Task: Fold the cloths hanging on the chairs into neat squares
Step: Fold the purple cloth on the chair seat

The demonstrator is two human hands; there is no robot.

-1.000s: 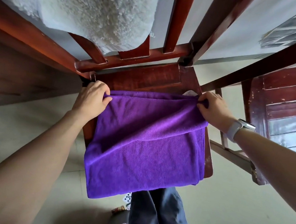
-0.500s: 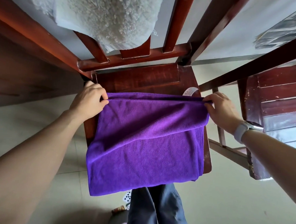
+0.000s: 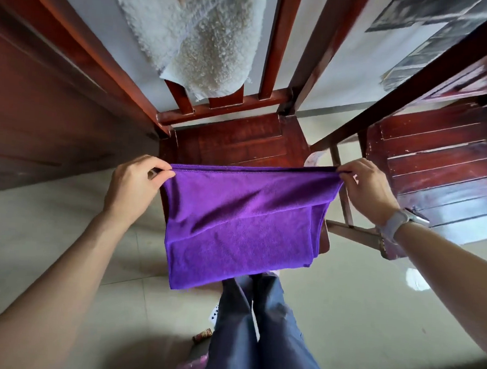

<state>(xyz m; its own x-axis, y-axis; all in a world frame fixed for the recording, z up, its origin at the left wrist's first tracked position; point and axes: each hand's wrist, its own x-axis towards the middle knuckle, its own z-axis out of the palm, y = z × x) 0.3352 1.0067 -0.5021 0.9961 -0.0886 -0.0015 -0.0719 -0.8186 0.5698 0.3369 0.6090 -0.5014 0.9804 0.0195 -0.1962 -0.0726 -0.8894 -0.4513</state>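
soft matt purple cloth [image 3: 240, 226], glossy worn wooden chair [image 3: 239, 139], perhaps varnished

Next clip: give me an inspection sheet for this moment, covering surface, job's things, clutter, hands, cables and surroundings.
Surface: wooden chair seat, far part bare.
Job's things: purple cloth, partly folded, near end hanging off the seat front; white fluffy cloth draped on the chair back.
Clutter: small items on the floor by the legs, too blurred to name.
Hands: left hand and right hand each pinch a top corner of the purple cloth, edge stretched between them.
Cables: nothing seen.
Surroundings: second chair to the right; tiled floor.
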